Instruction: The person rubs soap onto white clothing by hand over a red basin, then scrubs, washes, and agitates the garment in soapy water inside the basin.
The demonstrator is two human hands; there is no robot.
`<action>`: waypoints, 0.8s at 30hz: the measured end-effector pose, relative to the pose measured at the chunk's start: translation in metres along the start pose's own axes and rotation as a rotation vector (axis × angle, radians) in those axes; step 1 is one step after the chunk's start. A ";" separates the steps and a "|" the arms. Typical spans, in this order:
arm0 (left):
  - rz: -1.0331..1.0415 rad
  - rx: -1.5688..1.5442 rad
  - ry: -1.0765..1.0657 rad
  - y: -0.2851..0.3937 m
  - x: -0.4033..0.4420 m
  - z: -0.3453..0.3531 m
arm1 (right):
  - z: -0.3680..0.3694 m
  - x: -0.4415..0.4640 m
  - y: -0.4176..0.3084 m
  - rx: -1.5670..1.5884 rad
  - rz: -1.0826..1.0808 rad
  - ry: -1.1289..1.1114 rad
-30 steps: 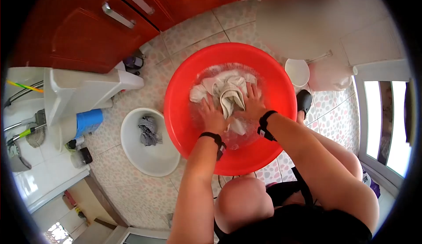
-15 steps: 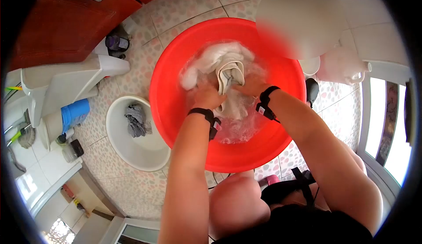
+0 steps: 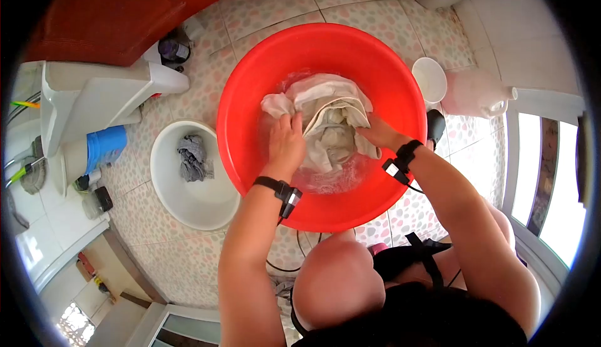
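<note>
- pale cloth lies bunched and wet in the middle of the red basin, partly in the sudsy water, with a bound edge arching up between my two hands.
- my left hand is at the cloth's left side, palm down, fingers a little apart and pointing to the far side; the fingertips touch the fabric, but i cannot tell whether my thumb closes on it.
- my right hand comes in from the right, its fingers running in at the fold on that side; the fabric hides the tips, so i cannot tell how tightly they close, only that they touch the cloth.
- to handle this well, i judge that i should work from both sides evenly, so that the raised edge opens out rather than twisting.
- soaked fabric will likely feel heavy and slick, so a broad hold on a gathered fold should serve me better than a pinch at the rim of it.
- i would do best low over the water, since a quick lift could splash past the basin's near wall.
- grey cloth sits apart in the white tub, just left of the basin, out of my hands.
</note>
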State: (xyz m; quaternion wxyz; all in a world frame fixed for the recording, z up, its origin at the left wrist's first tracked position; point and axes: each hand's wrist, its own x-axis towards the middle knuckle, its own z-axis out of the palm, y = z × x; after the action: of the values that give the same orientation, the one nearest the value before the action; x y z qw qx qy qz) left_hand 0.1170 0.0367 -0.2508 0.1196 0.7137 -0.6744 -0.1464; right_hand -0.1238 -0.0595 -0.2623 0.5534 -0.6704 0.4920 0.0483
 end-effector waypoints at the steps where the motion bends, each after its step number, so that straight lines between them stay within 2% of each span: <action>1: -0.001 -0.002 -0.001 0.002 -0.006 -0.004 | -0.004 -0.013 -0.007 0.042 0.000 -0.030; 3: -0.052 -0.087 0.018 0.001 -0.014 -0.014 | -0.005 -0.028 -0.005 0.080 -0.004 -0.061; 5: -0.056 -0.101 0.017 -0.003 -0.018 -0.026 | -0.007 -0.039 0.007 -0.112 -0.281 0.011; 10: -0.026 -0.162 -0.024 -0.007 -0.019 -0.044 | -0.011 -0.061 -0.010 -0.166 -0.247 -0.012; 12: -0.070 -0.290 -0.020 -0.004 -0.017 -0.049 | -0.013 -0.064 -0.023 -0.134 -0.219 0.001; 13: -0.067 -0.290 -0.020 -0.002 -0.017 -0.054 | -0.016 -0.064 -0.030 -0.195 -0.224 -0.071; 15: -0.227 -0.364 -0.283 0.004 -0.018 -0.065 | -0.010 -0.061 -0.032 -0.255 -0.227 -0.142; 16: -0.224 -0.365 -0.284 0.008 -0.015 -0.067 | -0.001 -0.057 -0.029 -0.351 -0.274 -0.016; 17: -0.245 -0.273 -0.419 0.014 -0.013 -0.068 | 0.008 -0.053 -0.027 -0.445 -0.318 0.112; 18: -0.266 -0.178 -0.554 0.020 -0.012 -0.066 | 0.013 -0.049 -0.033 -0.441 -0.314 0.113; 19: -0.267 -0.070 -0.566 0.020 -0.011 -0.053 | 0.018 -0.041 -0.042 -0.507 -0.274 0.121; 20: -0.271 -0.063 -0.565 0.019 -0.012 -0.043 | 0.021 -0.031 -0.051 -0.570 -0.239 0.131; 22: -0.189 0.141 -0.316 0.021 -0.010 -0.027 | 0.031 -0.008 -0.051 -0.639 -0.190 0.127; 24: -0.246 0.126 -0.375 0.012 -0.002 -0.008 | 0.033 0.005 -0.055 -0.733 -0.130 0.142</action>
State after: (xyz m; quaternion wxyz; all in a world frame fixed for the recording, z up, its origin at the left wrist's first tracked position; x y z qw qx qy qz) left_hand 0.1084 0.0377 -0.2388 -0.0713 0.7571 -0.6004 -0.2474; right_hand -0.0661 -0.0413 -0.2399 0.2430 -0.8555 0.4356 0.1392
